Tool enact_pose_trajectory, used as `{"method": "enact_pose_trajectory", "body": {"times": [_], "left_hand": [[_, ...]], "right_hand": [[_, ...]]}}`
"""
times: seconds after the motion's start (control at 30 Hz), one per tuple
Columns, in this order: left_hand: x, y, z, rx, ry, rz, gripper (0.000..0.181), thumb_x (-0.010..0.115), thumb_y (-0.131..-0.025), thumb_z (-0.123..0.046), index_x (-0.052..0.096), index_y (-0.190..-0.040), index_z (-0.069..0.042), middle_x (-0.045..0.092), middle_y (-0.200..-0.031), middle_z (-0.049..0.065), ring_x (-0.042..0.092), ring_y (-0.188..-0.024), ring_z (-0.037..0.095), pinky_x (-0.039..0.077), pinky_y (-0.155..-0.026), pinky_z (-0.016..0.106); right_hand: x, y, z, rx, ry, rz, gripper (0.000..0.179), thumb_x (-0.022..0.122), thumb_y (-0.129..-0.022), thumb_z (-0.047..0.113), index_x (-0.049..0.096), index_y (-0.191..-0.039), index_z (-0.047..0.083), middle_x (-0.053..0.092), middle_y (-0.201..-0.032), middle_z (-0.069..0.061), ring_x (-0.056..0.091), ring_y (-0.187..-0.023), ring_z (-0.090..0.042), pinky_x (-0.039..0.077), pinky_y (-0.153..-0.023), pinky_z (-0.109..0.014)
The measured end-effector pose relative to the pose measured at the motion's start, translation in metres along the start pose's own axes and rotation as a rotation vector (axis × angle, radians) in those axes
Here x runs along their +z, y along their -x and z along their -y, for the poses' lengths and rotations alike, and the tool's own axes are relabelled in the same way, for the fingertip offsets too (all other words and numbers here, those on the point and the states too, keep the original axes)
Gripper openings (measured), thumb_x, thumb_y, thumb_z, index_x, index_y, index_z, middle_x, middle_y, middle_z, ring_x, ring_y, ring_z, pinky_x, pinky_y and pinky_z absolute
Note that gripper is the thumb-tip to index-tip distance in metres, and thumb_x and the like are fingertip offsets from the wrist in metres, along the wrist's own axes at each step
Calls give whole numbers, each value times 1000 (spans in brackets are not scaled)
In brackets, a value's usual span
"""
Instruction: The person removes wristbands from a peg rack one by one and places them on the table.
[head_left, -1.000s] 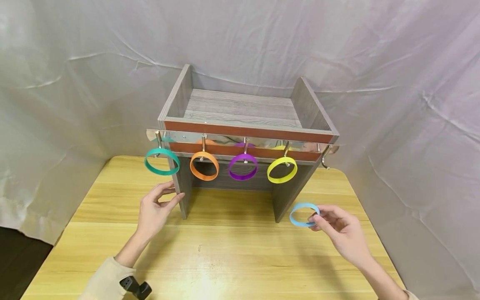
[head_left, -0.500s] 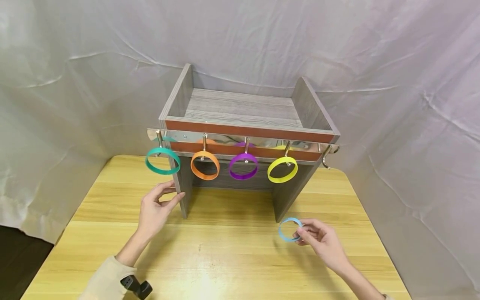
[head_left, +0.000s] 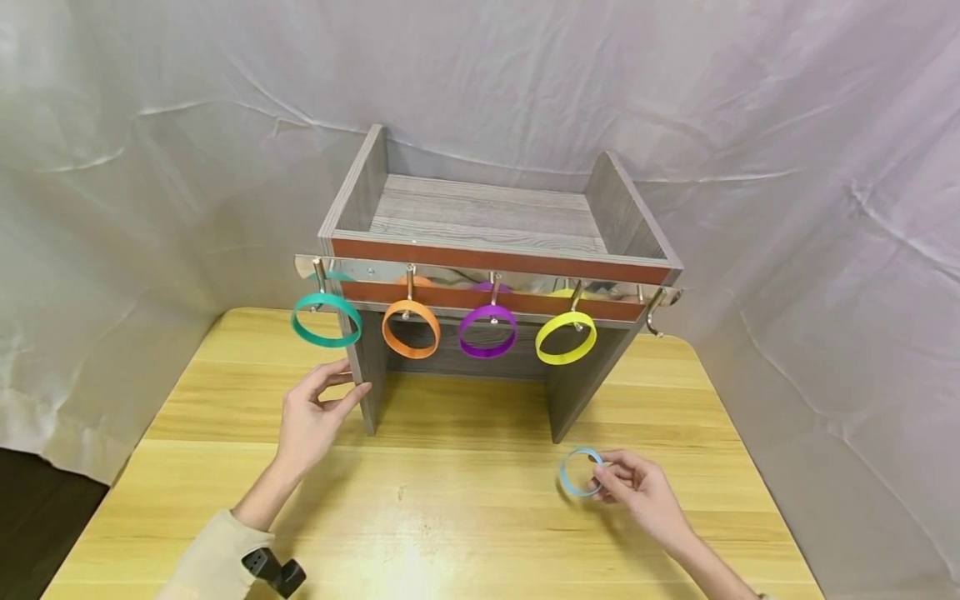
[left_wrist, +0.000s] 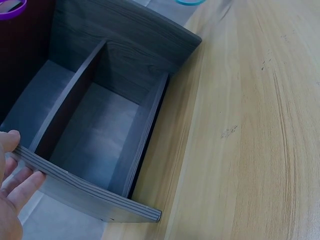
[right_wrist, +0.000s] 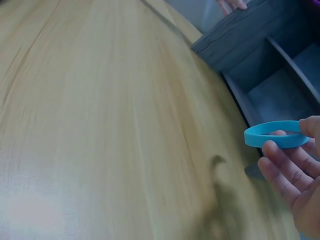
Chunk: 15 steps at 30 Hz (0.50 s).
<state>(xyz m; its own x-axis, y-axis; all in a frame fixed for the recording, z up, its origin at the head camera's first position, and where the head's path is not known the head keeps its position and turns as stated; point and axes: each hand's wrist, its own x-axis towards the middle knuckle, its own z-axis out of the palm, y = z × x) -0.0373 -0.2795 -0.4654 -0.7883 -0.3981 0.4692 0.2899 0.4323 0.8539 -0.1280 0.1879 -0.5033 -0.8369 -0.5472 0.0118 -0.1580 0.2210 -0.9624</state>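
In the head view my left hand point(head_left: 308, 417) grips the front edge of the left side panel of a grey wooden shelf point(head_left: 480, 205), thumb on the inner face and fingers outside. My right hand point(head_left: 637, 490) pinches a light blue wristband point(head_left: 567, 481) between thumb and fingers, low in front of the shelf's right panel. The right wrist view shows the blue band point(right_wrist: 272, 141) held over the table. On the metal hook rail hang a green wristband point(head_left: 300, 332), an orange wristband point(head_left: 390, 340), a purple wristband point(head_left: 487, 352) and a yellow wristband point(head_left: 566, 359), one per hook.
The rail's rightmost hook point(head_left: 651, 315) carries no band. Under the shelf lies a yellow wooden table point(head_left: 450, 517). Grey cloth point(head_left: 480, 75) hangs close behind and along both sides. A black device point(head_left: 273, 572) is strapped at the left sleeve.
My right hand has moved left and down toward me with the blue wristband, which now tilts more upright. My left hand keeps its grip on the panel, and the hanging bands stay put.
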Motion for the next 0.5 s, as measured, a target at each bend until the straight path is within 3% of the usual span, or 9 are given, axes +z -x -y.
{"method": "enact_pose_trajectory", "body": {"times": [0.4,0.5], "left_hand": [[0,0,0,6,1,-1,35,78,-88,11,71,-121,6,65,-112,-31,67,-99,-14,63,-73,11],[0,0,0,5,3,-1,34,78,-88,11,72,-121,6,65,-112,-30,67,-99,-14,64,-73,11]], "right_hand": [[-2,0,-23,63,-26,40,42,63,-105,7,52,-131,-23,74,-97,-31,77,-79,-12,69,-77,-41],[-3,0,-25,81,-29,52,43,63,-105,9,51,-132,-23,73,-99,-33,78,-80,-13,70,-77,-40]]}}
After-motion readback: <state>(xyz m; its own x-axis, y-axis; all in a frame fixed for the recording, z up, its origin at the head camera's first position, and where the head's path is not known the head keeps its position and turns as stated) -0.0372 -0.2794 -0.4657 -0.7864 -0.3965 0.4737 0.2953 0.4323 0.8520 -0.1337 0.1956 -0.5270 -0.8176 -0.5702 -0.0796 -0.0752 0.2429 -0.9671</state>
